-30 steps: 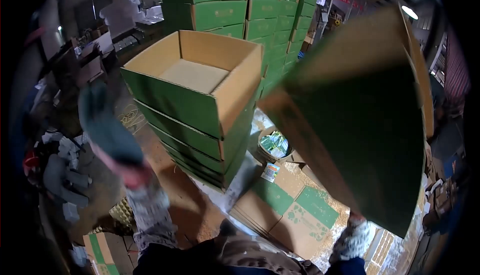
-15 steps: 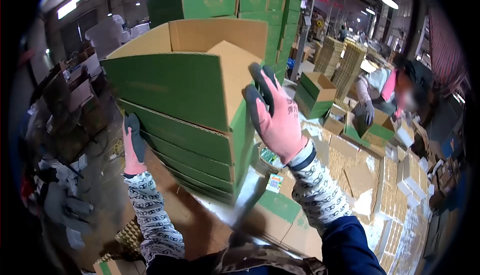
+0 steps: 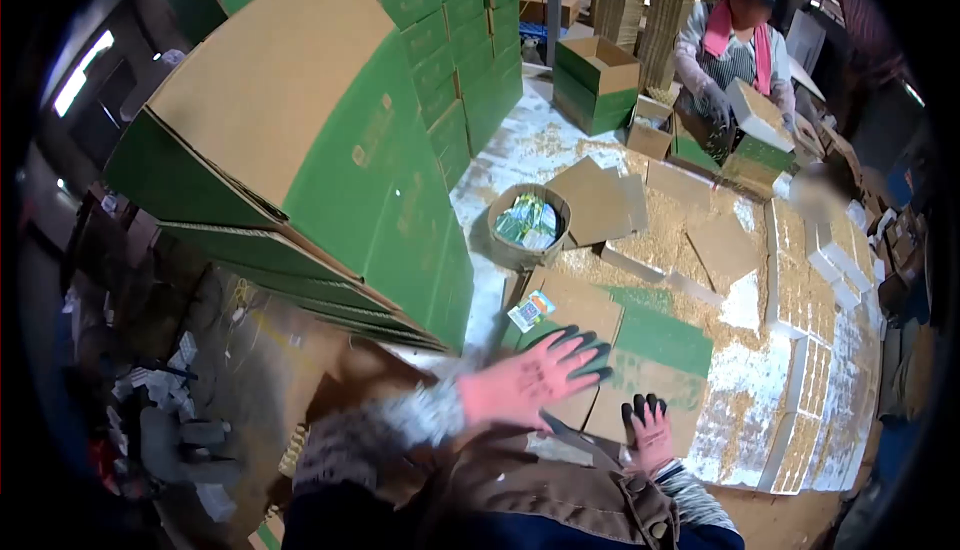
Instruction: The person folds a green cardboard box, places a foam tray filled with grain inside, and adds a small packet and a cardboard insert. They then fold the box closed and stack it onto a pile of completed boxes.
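A pile of flat green-and-brown cardboard box blanks (image 3: 650,345) lies low in the middle of the head view. My left hand (image 3: 530,382), in a pink and black glove, hovers blurred over the near left corner of the pile with its fingers spread. My right hand (image 3: 648,432), gloved the same way, rests with fingers apart on the pile's near edge. Neither hand grips anything. To the left rises a stack of assembled green boxes (image 3: 400,210), well above and apart from both hands.
A round basket (image 3: 500,240) of green packets stands beyond the blanks, with a small printed packet (image 3: 531,310) beside it. White trays (image 3: 800,300) and loose cardboard sheets (image 3: 600,195) cover the right side. A co-worker (image 3: 735,45) handles a box at the far right. Green cartons (image 3: 450,10) form a wall behind.
Both hands have left the top box of the stack and dropped to the flat blanks. My view has tilted downward; the large blank held a second ago is gone from my hands.
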`<state>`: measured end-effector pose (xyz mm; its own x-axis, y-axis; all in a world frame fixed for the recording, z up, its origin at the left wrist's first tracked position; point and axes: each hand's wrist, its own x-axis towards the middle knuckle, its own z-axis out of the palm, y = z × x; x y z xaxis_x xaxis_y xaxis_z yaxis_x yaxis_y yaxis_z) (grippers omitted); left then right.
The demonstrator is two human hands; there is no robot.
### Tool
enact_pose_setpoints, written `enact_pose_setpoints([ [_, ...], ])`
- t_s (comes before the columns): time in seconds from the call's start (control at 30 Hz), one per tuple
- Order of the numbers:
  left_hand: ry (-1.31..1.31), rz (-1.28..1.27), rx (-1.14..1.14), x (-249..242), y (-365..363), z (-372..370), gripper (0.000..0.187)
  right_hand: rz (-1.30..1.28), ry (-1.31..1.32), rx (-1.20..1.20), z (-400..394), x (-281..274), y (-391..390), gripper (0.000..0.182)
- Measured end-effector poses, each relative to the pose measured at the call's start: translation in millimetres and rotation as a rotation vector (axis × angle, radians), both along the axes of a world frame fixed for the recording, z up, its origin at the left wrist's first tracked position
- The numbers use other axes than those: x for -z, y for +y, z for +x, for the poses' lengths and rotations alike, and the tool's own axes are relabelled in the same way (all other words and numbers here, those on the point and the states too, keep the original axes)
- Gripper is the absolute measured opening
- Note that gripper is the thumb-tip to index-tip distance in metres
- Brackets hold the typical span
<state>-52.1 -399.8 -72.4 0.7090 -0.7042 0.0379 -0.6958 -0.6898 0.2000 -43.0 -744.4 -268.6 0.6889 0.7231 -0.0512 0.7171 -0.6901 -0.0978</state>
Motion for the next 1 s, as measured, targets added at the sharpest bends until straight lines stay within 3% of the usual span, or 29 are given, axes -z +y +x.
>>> enact_pose_setpoints([
  [0.07, 0.084, 0.305, 0.066, 25, -8, 16, 0.099, 0.205, 0.023, -0.137, 18, -46, -21, 0.053],
  [0.13, 0.367, 0.364, 0.102, 13, -21, 18, 0.095, 0.266, -0.229, -0.124, 42, -150, -27, 0.046],
  [0.17, 0.536, 0.308, 0.102, -6, -31, 22, 0.092, 0.207, -0.298, 0.122, 42, -162, -56, 0.041],
  [0.2, 0.702, 0.262, 0.098, -34, -41, 29, 0.09, 0.234, -0.599, 0.408, 38, -190, -52, 0.051],
  [0.23, 0.872, 0.225, 0.088, -48, -49, 34, 0.088, 0.542, -0.65, 0.552, 49, -172, -62, 0.059],
  [0.27, 0.843, 0.146, 0.138, -45, -55, 36, 0.086, 0.962, -0.324, 0.735, 59, -199, -40, 0.055],
  [0.3, 0.813, 0.061, 0.18, -37, -63, 37, 0.084, 0.845, -0.309, 0.749, 75, -163, -52, 0.052],
  [0.33, 0.788, -0.032, 0.215, -24, -69, 34, 0.083, 0.914, -0.28, 0.78, 79, -153, -49, 0.052],
  [0.37, 0.657, -0.332, 0.305, 24, -66, 30, 0.08, 0.985, -0.254, 0.81, 83, -143, -45, 0.053],
  [0.47, 1.152, -0.514, 0.085, 34, -51, 40, 0.064, 1.681, -0.253, 0.866, 72, -148, -14, 0.053],
  [0.5, 1.25, -0.816, -0.228, 51, -41, 35, 0.051, 1.551, -0.36, 0.923, 62, -143, -21, 0.053],
  [0.53, 1.315, -1.124, -0.565, 76, -28, 32, 0.038, 1.791, -0.329, 0.938, 61, -137, -24, 0.052],
  [0.57, 1.461, -1.232, -0.41, 76, -20, 52, 0.033, 1.762, -0.327, 0.912, 59, -137, -27, 0.051],
  [0.63, 1.373, -1.258, -0.198, 57, -35, 46, 0.049, 1.712, -0.277, 0.905, 63, -145, -23, 0.049],
  [0.67, 1.353, -1.341, -0.077, 16, -60, 32, 0.056, 1.673, -0.209, 0.934, 68, -153, -18, 0.048],
  [0.7, 1.084, -1.034, -0.032, -5, -72, 25, 0.059, 1.533, -0.191, 0.913, 78, -161, -14, 0.047],
  [0.77, 0.504, -0.43, 0.053, -28, -84, 27, 0.064, 1.52, -0.126, 0.86, 97, -151, -16, 0.047],
  [0.87, 1.211, -0.933, -0.132, 4, -61, 47, 0.069, 1.577, -0.101, 0.827, 98, -145, -26, 0.048],
  [0.9, 1.312, -1.077, -0.192, 8, -52, 49, 0.066, 1.442, -0.222, 0.822, 95, -148, -27, 0.048],
  [1.0, 0.89, -0.855, -0.464, 19, -32, 65, 0.058, 1.688, -0.183, 0.807, 89, -160, -6, 0.048],
])
